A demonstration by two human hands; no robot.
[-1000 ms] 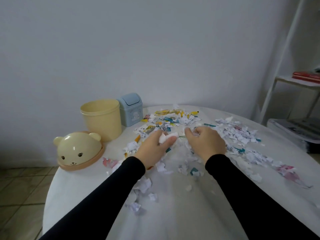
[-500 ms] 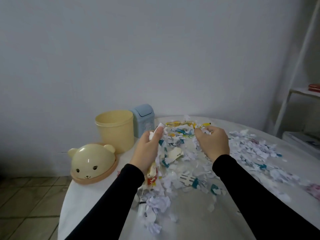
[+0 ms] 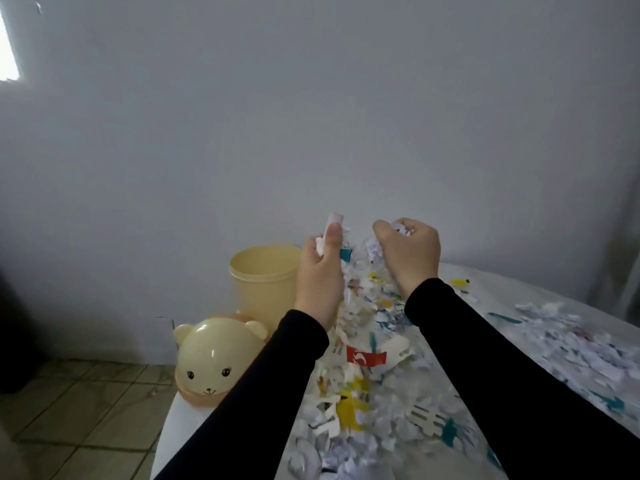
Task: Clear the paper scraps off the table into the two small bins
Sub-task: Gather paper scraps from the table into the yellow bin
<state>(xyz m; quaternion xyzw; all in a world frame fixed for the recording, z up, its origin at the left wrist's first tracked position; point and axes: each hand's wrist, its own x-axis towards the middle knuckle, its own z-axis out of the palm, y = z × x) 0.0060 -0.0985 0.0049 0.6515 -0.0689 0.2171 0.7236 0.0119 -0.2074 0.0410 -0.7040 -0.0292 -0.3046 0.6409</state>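
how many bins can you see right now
1: the open pale yellow round plastic bin stands at the table's far left edge, behind the cream bear-face lid. A second bin may be hidden behind the raised left hand.

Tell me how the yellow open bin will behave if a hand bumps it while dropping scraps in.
The yellow bin looks like thin plastic and, as far as its visible mouth shows, empty, so it is probably light and would slide or tip if bumped. It stands near the table edge, so a hard knock from the left hand might send it off.
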